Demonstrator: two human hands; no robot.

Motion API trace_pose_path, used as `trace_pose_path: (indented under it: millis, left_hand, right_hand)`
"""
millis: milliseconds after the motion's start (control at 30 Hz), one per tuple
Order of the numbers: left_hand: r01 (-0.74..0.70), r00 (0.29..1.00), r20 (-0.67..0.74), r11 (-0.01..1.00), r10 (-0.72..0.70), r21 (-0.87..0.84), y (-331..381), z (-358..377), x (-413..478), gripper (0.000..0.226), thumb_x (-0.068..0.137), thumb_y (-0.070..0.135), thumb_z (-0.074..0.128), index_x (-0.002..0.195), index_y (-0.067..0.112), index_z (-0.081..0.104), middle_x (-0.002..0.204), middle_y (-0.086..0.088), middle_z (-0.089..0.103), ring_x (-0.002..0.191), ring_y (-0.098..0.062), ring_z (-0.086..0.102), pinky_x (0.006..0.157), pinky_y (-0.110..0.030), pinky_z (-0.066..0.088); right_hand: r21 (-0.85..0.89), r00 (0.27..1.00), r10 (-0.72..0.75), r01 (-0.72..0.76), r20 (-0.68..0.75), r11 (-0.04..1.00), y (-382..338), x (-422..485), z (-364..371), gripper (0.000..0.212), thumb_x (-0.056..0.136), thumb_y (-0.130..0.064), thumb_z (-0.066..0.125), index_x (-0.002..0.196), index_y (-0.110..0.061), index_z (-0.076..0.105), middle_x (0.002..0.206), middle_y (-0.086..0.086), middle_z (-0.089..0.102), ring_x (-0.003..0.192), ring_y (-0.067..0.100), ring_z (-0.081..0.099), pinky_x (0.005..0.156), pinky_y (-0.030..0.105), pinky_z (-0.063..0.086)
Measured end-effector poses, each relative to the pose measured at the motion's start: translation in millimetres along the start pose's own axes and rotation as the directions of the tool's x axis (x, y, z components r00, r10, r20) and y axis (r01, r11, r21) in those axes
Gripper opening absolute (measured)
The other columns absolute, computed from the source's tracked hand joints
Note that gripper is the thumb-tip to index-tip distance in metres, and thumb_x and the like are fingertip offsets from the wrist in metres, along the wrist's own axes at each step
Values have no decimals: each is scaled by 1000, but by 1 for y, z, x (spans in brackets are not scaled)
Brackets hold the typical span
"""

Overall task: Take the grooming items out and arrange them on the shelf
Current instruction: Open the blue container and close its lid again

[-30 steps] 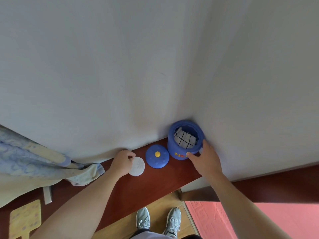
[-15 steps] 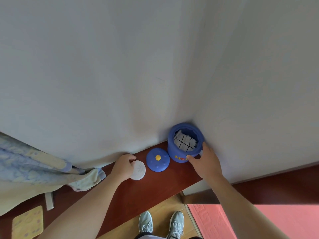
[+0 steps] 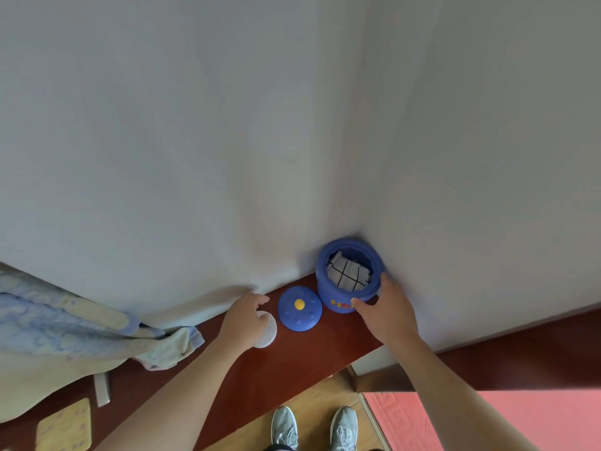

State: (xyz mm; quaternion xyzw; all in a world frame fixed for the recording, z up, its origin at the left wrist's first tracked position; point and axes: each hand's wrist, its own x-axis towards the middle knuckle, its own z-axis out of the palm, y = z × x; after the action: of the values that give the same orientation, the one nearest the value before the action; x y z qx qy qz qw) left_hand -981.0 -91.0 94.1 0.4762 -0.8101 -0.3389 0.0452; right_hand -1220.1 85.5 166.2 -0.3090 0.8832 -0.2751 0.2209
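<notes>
A blue round jar (image 3: 328,289) stands open in the wall corner on the dark red shelf (image 3: 292,356). A white cloth with black grid lines (image 3: 348,275) fills its mouth. My right hand (image 3: 387,307) grips the jar's right side and front. The jar's blue domed lid (image 3: 300,309) with a yellow knob lies on the shelf just left of the jar. Left of the lid lies a white round disc (image 3: 268,330); my left hand (image 3: 244,320) rests on it, fingers curled over its left part.
A blue and cream patterned cloth (image 3: 71,323) drapes over the shelf at the left. A pale yellow pad (image 3: 63,426) and a small white strip (image 3: 102,388) lie on the shelf's near left. Below are wooden floor, my shoes (image 3: 313,428) and a pink mat (image 3: 432,418).
My left hand has slid slightly further over the white disc. My right hand stays on the jar. The view has shifted a little; the objects have not moved.
</notes>
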Motion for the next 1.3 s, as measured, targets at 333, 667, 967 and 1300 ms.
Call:
trace_pose_path:
  millis: [333,667,967,1300]
  left_hand:
    - [-208,974,127,961,186,181,46,22,25,38,91,28,62,128,19,60,120,1,60,106,-18,59,88,-27,47]
    - [-227,968,174,928,181,296,53,43,39,5,88,18,57,85,16,59,87,2,56,75,-21,57,64,-32,44]
    - [-193,978,122,953,168,234,61,34,35,13,86,15,53,74,18,57,76,3,56,69,-17,54,60,-32,43]
    - [-188,975,-103,979,196,83,83,-16,4,8,85,14,63,88,19,69,82,2,59,72,-15,56,68,-33,49]
  right_hand:
    - [-4,1000,12,-12,12,1000,-7,-3,-4,86,82,-42,70,150,-16,25,143,5,42,127,22,46,99,32,41]
    - [-47,1000,17,-16,19,999,-10,-4,-8,88,84,-46,67,152,-14,20,146,4,38,130,20,43,100,27,38]
    - [-53,1000,2,-1,17,999,-8,-3,-9,88,84,-47,67,152,-15,20,145,4,39,128,20,45,99,28,40]
    - [-46,999,13,-11,33,999,-6,-3,-8,90,85,-47,66,153,-13,18,149,6,35,133,21,41,102,30,39]
